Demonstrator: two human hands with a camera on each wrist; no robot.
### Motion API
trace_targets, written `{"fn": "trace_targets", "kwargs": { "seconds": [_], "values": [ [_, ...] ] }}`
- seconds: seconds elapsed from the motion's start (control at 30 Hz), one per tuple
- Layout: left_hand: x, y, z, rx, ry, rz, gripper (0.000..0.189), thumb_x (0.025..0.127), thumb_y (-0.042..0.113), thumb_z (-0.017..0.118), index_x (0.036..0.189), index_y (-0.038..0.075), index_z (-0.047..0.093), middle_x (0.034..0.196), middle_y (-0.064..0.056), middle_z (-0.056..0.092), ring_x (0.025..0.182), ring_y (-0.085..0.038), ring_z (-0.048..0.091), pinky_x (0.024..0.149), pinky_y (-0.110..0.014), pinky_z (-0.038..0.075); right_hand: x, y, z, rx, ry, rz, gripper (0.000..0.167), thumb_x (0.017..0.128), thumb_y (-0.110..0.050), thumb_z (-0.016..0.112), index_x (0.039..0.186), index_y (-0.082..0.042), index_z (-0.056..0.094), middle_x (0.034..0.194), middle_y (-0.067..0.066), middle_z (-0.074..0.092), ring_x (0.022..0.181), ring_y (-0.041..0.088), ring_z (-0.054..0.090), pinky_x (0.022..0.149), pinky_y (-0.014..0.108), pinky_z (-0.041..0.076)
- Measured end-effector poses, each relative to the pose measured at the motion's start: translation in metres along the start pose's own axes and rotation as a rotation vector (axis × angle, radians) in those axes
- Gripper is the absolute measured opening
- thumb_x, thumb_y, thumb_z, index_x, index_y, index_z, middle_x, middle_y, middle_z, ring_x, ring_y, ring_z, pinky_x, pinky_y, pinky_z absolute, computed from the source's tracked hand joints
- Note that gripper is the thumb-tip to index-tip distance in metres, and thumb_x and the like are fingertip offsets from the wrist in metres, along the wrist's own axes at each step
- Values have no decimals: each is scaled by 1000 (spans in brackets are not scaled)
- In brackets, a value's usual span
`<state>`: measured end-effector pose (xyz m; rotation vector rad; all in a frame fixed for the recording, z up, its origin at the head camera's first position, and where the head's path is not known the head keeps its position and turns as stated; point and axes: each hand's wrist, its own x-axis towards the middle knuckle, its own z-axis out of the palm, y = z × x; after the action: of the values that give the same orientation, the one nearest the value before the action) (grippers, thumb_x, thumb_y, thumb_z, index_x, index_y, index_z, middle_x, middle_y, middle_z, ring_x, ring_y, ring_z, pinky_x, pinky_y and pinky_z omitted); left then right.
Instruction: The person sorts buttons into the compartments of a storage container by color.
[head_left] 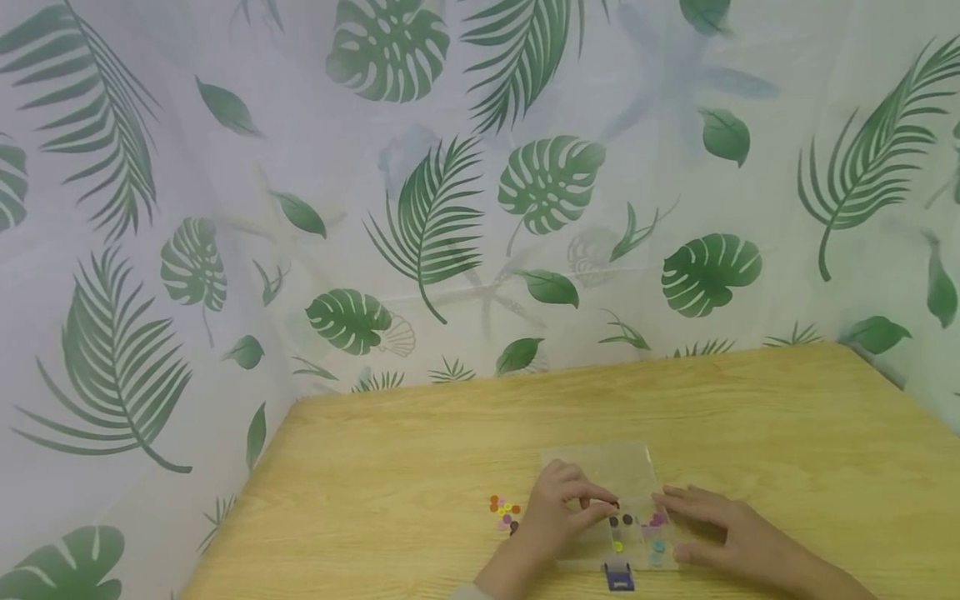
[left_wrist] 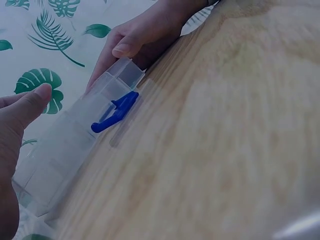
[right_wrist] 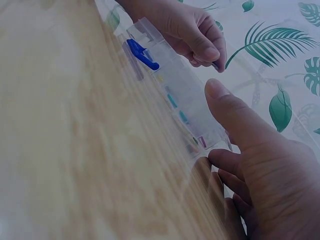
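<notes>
A clear plastic compartment box (head_left: 592, 553) lies on the table with its clear lid (head_left: 600, 467) folded back and its blue latch (head_left: 619, 577) toward me. My left hand (head_left: 558, 508) is over the box and pinches a small dark button (right_wrist: 215, 65) between thumb and finger. Two dark buttons (head_left: 627, 519), a yellow button (head_left: 618, 547), light-blue buttons (head_left: 657, 547) and purple buttons (head_left: 657, 519) are in separate compartments. At the box's right end is my right hand (head_left: 738, 533), fingers extended and thumb apart, holding nothing; whether it touches the box is hard to tell.
Left of the box, partly behind my left wrist, lies a loose group of orange, yellow, pink, purple and dark buttons (head_left: 504, 508). The wooden table (head_left: 375, 483) meets a white leaf-print sheet (head_left: 465, 333) at the back and left.
</notes>
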<state>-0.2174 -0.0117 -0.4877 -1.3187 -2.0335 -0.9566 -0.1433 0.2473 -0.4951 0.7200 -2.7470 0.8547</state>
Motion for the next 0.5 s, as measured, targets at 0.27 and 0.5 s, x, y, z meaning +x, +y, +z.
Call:
{"fn": "trace_targets", "kwargs": {
  "seconds": [0.27,0.5],
  "values": [
    [1,2,0,-12,-63,-16,18,68,21,81,84,15,75,63,9,48,69,-4,35,70,-8,32,1,-3,-2,37,11,-11,53,84,-33,71,134,-26,54,133,10,56,121,29,51,87,38,49],
    [1,3,-2,-29,-25,-36,19,68,20,81,85,13,75,63,7,46,70,-5,35,68,-8,31,2,-3,-3,77,-11,-2,54,85,-33,70,135,-24,53,133,16,54,115,49,48,82,60,46]
  ]
}}
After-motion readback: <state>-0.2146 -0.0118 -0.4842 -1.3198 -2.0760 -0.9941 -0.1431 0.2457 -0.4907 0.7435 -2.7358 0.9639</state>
